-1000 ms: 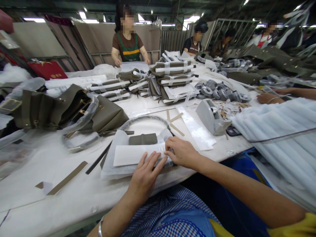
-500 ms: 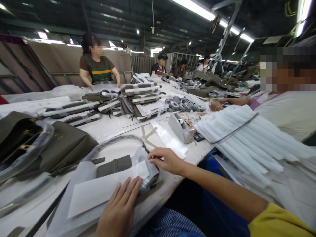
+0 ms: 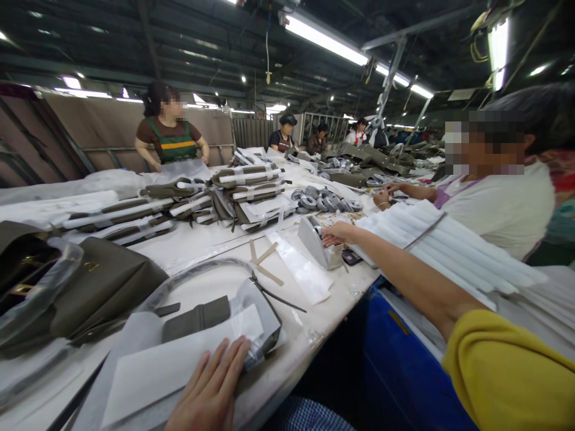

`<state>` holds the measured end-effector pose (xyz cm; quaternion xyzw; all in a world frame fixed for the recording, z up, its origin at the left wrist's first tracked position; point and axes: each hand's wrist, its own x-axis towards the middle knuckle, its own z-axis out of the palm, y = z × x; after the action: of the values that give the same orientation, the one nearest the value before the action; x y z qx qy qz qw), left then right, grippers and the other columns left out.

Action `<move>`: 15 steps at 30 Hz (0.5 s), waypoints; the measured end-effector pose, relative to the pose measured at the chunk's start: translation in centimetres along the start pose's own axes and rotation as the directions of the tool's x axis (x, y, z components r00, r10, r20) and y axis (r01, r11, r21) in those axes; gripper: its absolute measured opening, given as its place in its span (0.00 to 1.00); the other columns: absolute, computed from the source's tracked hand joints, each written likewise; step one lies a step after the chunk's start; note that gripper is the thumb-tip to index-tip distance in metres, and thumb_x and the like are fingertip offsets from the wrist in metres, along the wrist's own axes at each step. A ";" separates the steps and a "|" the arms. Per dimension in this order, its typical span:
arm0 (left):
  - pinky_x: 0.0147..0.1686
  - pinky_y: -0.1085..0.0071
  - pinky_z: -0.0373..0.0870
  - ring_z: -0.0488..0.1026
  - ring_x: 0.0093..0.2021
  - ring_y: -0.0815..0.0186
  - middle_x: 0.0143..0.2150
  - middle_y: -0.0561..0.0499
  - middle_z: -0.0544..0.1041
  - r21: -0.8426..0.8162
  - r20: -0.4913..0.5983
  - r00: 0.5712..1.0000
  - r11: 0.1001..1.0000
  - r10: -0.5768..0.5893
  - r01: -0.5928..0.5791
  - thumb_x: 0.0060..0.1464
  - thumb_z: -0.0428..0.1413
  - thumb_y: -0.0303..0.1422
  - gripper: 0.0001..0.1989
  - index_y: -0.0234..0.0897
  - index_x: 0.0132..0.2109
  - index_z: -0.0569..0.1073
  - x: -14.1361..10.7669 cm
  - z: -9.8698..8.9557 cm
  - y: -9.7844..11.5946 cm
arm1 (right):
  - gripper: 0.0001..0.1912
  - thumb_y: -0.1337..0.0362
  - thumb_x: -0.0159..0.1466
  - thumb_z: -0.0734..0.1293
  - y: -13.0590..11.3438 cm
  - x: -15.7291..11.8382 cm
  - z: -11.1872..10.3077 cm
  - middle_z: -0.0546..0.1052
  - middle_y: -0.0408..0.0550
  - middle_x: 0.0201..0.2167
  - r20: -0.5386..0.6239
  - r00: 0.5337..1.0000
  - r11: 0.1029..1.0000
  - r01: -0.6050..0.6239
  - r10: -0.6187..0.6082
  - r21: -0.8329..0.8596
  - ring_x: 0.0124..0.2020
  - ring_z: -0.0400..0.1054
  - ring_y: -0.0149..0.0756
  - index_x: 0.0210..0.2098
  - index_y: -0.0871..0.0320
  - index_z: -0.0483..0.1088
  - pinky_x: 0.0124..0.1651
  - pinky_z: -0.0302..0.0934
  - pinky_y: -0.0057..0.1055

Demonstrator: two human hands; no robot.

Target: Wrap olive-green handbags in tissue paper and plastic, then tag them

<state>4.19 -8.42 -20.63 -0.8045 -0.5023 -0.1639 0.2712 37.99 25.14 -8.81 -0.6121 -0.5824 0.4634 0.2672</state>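
My left hand [image 3: 215,383] lies flat, fingers stretched, on a white paper sheet [image 3: 179,359] over a dark olive handbag [image 3: 266,317]. Clear film wraps part of this bag, and its plastic-covered handle [image 3: 202,263] arches behind it on the table. A thin dark strap [image 3: 281,299] trails from the bag's right end. My right hand [image 3: 336,234] is stretched out to a grey tape dispenser [image 3: 314,245], its fingers drawn together at the dispenser's top. Whether tape is between those fingers is too small to tell.
Another olive handbag [image 3: 103,287] stands at the left. Wrapped bags [image 3: 251,194] and grey rolls [image 3: 314,197] lie farther back. White foam strips [image 3: 449,245] are stacked at the right, above a blue bin [image 3: 404,359]. A co-worker [image 3: 498,197] sits close on the right; others work behind.
My right hand has left the bag's strap end and moved right and away to the tape dispenser. The strap now lies stretched out. My left hand stays on the paper; the view has shifted.
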 end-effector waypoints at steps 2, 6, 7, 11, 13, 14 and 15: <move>0.72 0.64 0.37 0.65 0.65 0.63 0.68 0.56 0.65 0.003 0.004 1.000 1.000 0.014 -0.014 0.52 0.46 0.20 0.34 0.36 0.67 0.62 -0.1 0.1 -0.1 | 0.15 0.59 0.68 0.67 -0.3 0.5 -0.4 0.75 0.51 0.48 0.048 0.992 0.993 -0.115 0.114 0.022 0.43 0.73 0.38 0.52 0.61 0.69 0.44 0.72 0.39; 0.72 0.64 0.37 0.66 0.64 0.63 0.68 0.56 0.64 0.014 0.003 1.000 0.999 0.031 -0.031 0.53 0.46 0.20 0.34 0.36 0.67 0.62 -0.3 0.3 -0.3 | 0.11 0.61 0.69 0.66 -0.8 0.1 -1.2 0.77 0.48 0.41 0.076 0.979 0.975 -0.197 0.190 0.103 0.36 0.74 0.33 0.47 0.62 0.71 0.38 0.72 0.34; 0.72 0.63 0.37 0.66 0.64 0.62 0.68 0.55 0.64 0.017 -0.002 1.000 0.999 0.029 -0.029 0.53 0.46 0.20 0.34 0.35 0.67 0.62 -0.3 0.3 -0.2 | 0.10 0.62 0.69 0.66 -1.0 -0.2 -1.4 0.77 0.47 0.39 0.071 0.981 0.973 -0.190 0.182 0.132 0.34 0.74 0.31 0.45 0.63 0.72 0.37 0.72 0.32; 0.72 0.64 0.37 0.66 0.64 0.62 0.68 0.55 0.64 0.008 0.005 1.000 1.000 0.003 -0.003 0.54 0.46 0.21 0.33 0.36 0.68 0.61 -0.2 0.0 0.0 | 0.11 0.61 0.68 0.67 -1.6 -2.2 -2.0 0.79 0.48 0.29 0.024 0.993 0.963 -0.120 0.117 0.241 0.27 0.73 0.29 0.37 0.64 0.73 0.32 0.71 0.26; 0.72 0.64 0.37 0.66 0.64 0.62 0.68 0.55 0.64 -0.002 0.016 1.000 1.000 -0.011 0.011 0.54 0.46 0.21 0.33 0.37 0.68 0.61 -0.2 -0.2 0.1 | 0.11 0.60 0.68 0.67 -1.7 -3.7 -2.4 0.79 0.49 0.27 -0.008 0.997 0.955 -0.073 0.078 0.286 0.26 0.72 0.28 0.35 0.63 0.73 0.31 0.71 0.23; 0.72 0.64 0.37 0.66 0.64 0.62 0.68 0.55 0.64 -0.007 0.014 1.000 1.000 -0.012 0.012 0.54 0.46 0.22 0.33 0.37 0.68 0.61 -0.2 -0.2 0.1 | 0.11 0.60 0.68 0.68 -1.6 -4.7 -2.6 0.80 0.50 0.28 -0.024 0.998 0.951 -0.050 0.060 0.305 0.26 0.73 0.28 0.35 0.63 0.73 0.30 0.70 0.21; 0.72 0.64 0.37 0.66 0.65 0.62 0.68 0.55 0.64 -0.011 0.012 1.000 1.000 -0.015 0.015 0.54 0.46 0.22 0.34 0.37 0.68 0.60 -0.3 -0.1 0.1 | 0.11 0.60 0.67 0.68 -1.3 -5.7 -2.8 0.80 0.50 0.28 -0.039 0.998 0.947 -0.030 0.045 0.321 0.26 0.73 0.27 0.35 0.62 0.74 0.29 0.70 0.20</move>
<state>4.17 -8.72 -20.68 -0.8033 -0.5090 -0.1638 0.2622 40.44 20.47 -4.98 -0.5821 -0.4816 0.5427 0.3671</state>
